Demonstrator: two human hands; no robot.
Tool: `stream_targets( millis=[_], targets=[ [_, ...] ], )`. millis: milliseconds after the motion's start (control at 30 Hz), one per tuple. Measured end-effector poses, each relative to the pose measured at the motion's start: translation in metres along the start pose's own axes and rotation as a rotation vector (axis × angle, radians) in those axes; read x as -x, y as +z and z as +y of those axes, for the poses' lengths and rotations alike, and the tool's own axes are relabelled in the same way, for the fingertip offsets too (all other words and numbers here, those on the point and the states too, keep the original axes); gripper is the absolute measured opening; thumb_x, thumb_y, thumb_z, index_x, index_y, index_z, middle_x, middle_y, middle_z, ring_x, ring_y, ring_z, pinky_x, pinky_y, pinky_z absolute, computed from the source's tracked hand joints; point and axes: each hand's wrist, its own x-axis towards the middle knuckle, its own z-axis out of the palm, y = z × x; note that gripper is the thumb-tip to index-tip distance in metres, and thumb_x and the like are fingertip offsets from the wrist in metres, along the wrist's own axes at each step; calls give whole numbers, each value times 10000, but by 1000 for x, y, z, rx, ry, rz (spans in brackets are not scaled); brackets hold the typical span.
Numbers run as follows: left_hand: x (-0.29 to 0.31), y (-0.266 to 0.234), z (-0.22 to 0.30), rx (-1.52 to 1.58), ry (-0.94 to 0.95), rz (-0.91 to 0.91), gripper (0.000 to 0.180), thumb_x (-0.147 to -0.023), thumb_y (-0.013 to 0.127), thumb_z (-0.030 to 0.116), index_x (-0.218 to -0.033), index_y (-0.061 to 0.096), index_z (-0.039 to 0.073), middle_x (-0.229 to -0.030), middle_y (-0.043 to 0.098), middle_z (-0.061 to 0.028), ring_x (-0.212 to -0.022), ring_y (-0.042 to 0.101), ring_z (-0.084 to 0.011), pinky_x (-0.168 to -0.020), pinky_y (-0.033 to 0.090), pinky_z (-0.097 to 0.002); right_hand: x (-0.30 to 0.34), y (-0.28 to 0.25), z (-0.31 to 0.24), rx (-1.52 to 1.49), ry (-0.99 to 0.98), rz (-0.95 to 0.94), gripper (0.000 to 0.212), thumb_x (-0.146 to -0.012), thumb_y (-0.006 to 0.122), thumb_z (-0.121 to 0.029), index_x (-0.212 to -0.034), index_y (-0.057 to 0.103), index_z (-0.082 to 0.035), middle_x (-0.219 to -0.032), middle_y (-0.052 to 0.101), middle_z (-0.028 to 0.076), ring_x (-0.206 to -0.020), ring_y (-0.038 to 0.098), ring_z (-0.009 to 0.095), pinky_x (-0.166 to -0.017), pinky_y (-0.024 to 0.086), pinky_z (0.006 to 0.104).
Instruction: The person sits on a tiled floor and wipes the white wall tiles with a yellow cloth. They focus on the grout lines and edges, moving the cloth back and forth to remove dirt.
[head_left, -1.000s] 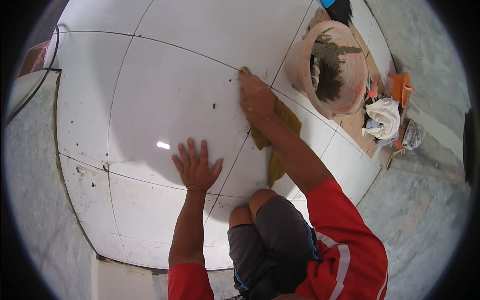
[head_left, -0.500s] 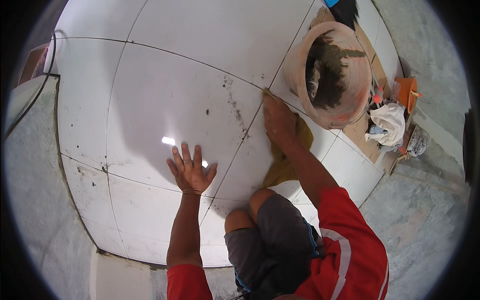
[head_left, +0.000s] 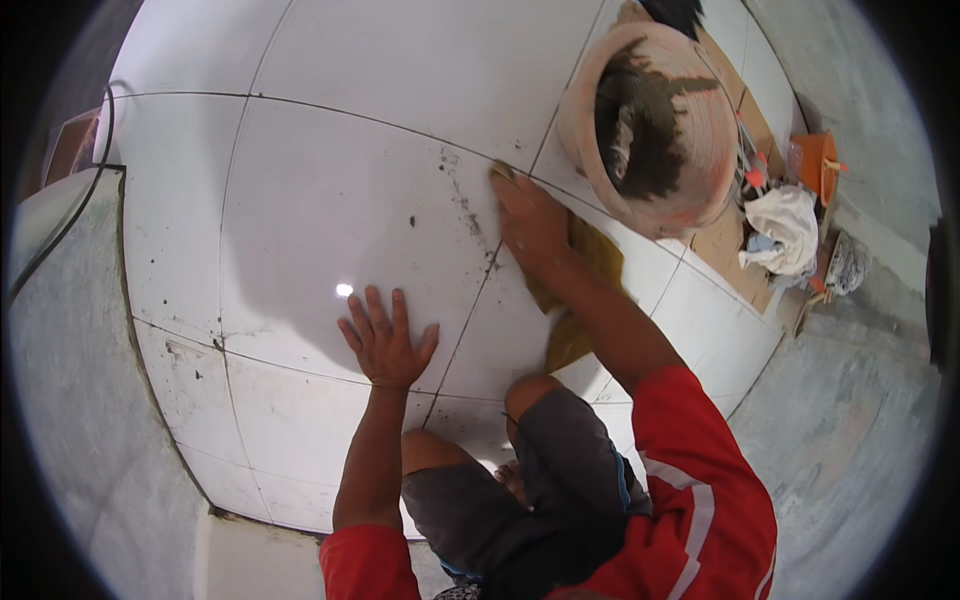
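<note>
My left hand (head_left: 388,345) lies flat on a white floor tile (head_left: 310,210), fingers spread, with nothing in it. Farther right, my right hand (head_left: 533,222) presses an olive-brown cloth (head_left: 597,258) onto the tiles near a crossing of dark joints. One corner of the cloth pokes out past its fingertips, and the rest trails behind under the wrist and forearm. Dark crumbs and smears (head_left: 462,197) of grout or mortar dot the tile just left of the right hand. A pale bucket (head_left: 712,135) with grey mortar inside stands beyond it, tilted toward me in view.
At the right, a cardboard sheet (head_left: 716,243) carries a white rag (head_left: 786,228); an orange container (head_left: 818,166) is beside it. Bare grey walls (head_left: 60,330) bound the tiles left and right. A dark cable (head_left: 72,205) runs down the left edge.
My right hand has slid a little left with the cloth, onto the edge of the speckled tile. My left knee has shifted left. The left hand stays flat on the tile.
</note>
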Motion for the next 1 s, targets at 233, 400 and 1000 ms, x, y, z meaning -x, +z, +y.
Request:
stream_targets(
  millis=[233, 400, 1000],
  targets=[
    [2, 0, -1, 36, 41, 63, 808, -846, 654, 562, -1481, 453, 106, -1616, 221, -230, -1500, 125, -487, -1159, 106, -686, 4, -3, 18, 43, 70, -15, 225, -903, 558, -93, -1101, 660, -121, -864, 611, 107, -788, 657, 318, -667, 548, 436],
    [0, -7, 1, 11, 22, 41, 807, -855, 655, 551, -1493, 444, 105, -1615, 254, -206, -1505, 154, -461, -1168, 115, -676, -24, 13, -9, -8, -5, -52, 272, -912, 553, -88, -1155, 662, -142, -912, 641, 113, -797, 662, 349, -700, 546, 461],
    [-97, -37, -87, -40, -313, 289, 752, -963, 532, 557, -1544, 358, 112, -1629, 281, -122, -1514, 212, -357, -1213, 146, -574, -42, 7, 17, -134, 443, 53, 250, -831, 765, -290, -1006, 710, -120, -900, 734, 152, -877, 706, 362, -764, 550, 430]
  ],
)
